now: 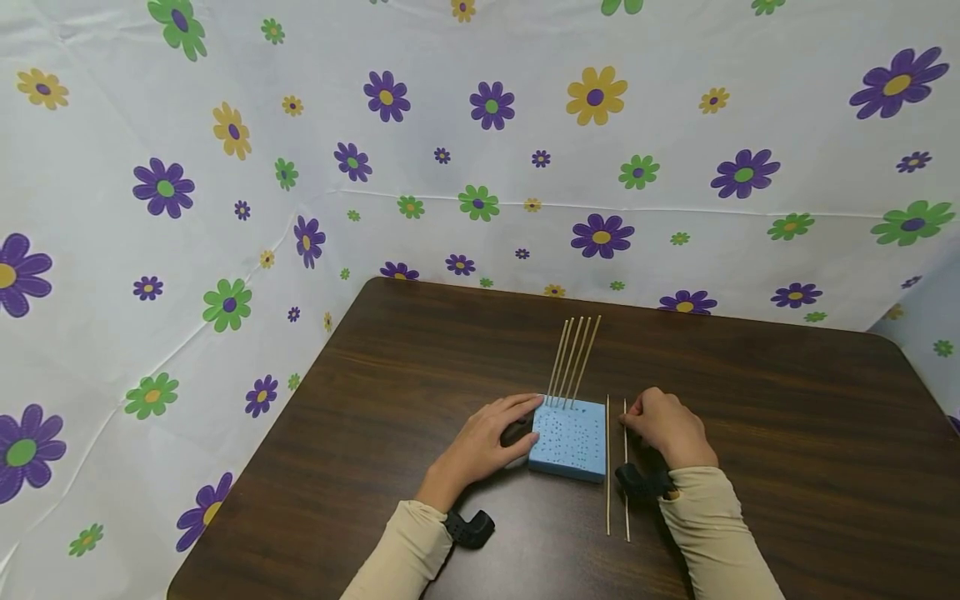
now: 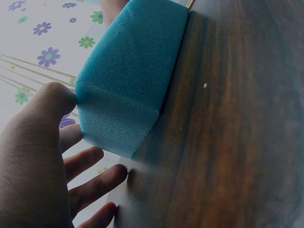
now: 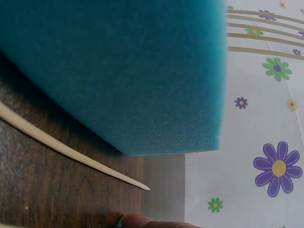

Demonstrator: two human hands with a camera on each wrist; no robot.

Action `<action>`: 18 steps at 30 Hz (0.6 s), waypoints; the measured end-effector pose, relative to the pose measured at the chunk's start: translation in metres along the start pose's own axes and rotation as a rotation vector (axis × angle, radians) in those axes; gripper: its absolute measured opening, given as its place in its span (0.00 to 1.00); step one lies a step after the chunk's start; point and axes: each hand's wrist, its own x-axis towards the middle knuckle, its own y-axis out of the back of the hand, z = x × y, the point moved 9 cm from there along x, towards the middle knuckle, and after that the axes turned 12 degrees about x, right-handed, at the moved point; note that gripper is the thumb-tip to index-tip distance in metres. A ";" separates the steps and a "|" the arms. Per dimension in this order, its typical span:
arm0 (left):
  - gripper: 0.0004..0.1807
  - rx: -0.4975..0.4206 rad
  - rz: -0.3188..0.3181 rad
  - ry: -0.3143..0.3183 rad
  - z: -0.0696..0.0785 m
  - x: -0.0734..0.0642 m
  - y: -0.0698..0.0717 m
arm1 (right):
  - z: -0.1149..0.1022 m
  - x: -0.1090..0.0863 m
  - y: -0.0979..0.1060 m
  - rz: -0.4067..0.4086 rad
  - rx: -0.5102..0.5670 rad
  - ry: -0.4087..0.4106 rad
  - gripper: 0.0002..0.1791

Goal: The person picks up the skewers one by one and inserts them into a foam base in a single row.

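A light blue foam block (image 1: 568, 440), its top dotted with small holes, lies on the table with several thin wooden skewers (image 1: 573, 360) standing in its back edge. My left hand (image 1: 487, 437) rests against the block's left side, index finger at the back corner and thumb nearer the front. In the left wrist view its thumb (image 2: 59, 97) touches the foam's edge, while the other fingers spread loosely. Right of the block, two skewers lie lengthwise. My right hand (image 1: 670, 427) pinches the outer skewer (image 1: 626, 450) near its far end; the inner skewer (image 1: 608, 483) lies untouched.
The dark wood-grain table (image 1: 420, 350) runs up to a white flower-print sheet (image 1: 525, 175) behind and at the left. A tiny white speck (image 2: 205, 85) lies on the wood in the left wrist view.
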 end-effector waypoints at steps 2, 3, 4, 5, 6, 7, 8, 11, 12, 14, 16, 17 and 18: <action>0.31 -0.003 -0.005 0.001 0.000 0.000 0.000 | 0.000 -0.001 0.000 0.002 -0.007 -0.004 0.12; 0.31 -0.002 -0.002 -0.002 0.000 0.000 0.000 | 0.000 -0.001 0.001 0.004 -0.012 -0.005 0.13; 0.31 -0.003 -0.001 -0.004 0.001 0.000 0.000 | 0.000 -0.001 0.001 0.007 -0.018 -0.004 0.12; 0.31 -0.003 -0.001 -0.005 0.001 0.000 0.000 | 0.000 -0.002 0.002 0.011 -0.024 -0.002 0.12; 0.31 -0.004 0.001 -0.006 0.001 0.000 0.001 | 0.000 -0.002 0.002 0.014 -0.029 0.002 0.11; 0.31 -0.004 0.003 -0.006 0.001 0.000 0.001 | 0.000 -0.002 0.003 0.016 -0.033 0.005 0.11; 0.31 -0.001 0.009 -0.009 0.001 0.000 0.001 | 0.000 -0.003 0.003 0.018 -0.037 0.008 0.11; 0.31 -0.002 0.008 -0.005 0.000 0.000 0.001 | -0.001 -0.004 0.003 0.017 -0.039 0.014 0.13; 0.31 -0.003 0.008 -0.004 0.000 0.000 0.001 | 0.000 -0.005 0.003 0.015 -0.038 0.015 0.14; 0.31 -0.004 0.007 -0.003 0.000 0.000 0.001 | -0.001 -0.005 0.002 0.010 -0.037 0.015 0.17; 0.31 -0.008 0.004 -0.001 0.000 0.000 0.000 | -0.001 -0.006 0.002 0.004 -0.037 0.013 0.18; 0.31 -0.009 0.005 -0.001 0.000 0.000 0.000 | -0.001 -0.007 0.002 0.003 -0.037 0.013 0.17; 0.31 -0.012 0.003 0.001 0.000 -0.001 -0.001 | -0.001 -0.007 0.002 -0.001 -0.038 0.011 0.17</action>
